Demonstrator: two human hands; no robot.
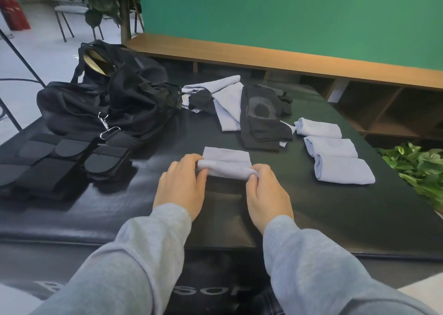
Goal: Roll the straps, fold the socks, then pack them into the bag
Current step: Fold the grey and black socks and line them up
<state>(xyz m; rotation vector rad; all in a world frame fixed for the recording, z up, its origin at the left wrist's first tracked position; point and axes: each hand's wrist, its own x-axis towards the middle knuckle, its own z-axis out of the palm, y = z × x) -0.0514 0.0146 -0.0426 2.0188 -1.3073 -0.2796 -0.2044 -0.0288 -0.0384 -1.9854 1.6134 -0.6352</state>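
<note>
Grey sleeves (143, 254) enter nearest the viewer, over the black padded bench (323, 209) that carries everything. Largest on it, the open black bag (115, 99) lies to the far left of the light sock (226, 162) being worked, its mouth up, presumably ready for packing. Nearer left of that sock lie the black straps (60, 161), grouped together. Beyond the sock, unfolded light and dark socks (239, 108) wait in a heap; to its right, three folded socks (335, 151) sit in a row, apparently set aside as finished. The left hand (182, 185) and right hand (266, 195) pinch the sock's near fold, fingers curled on the cloth, turning it away from the viewer.
</note>
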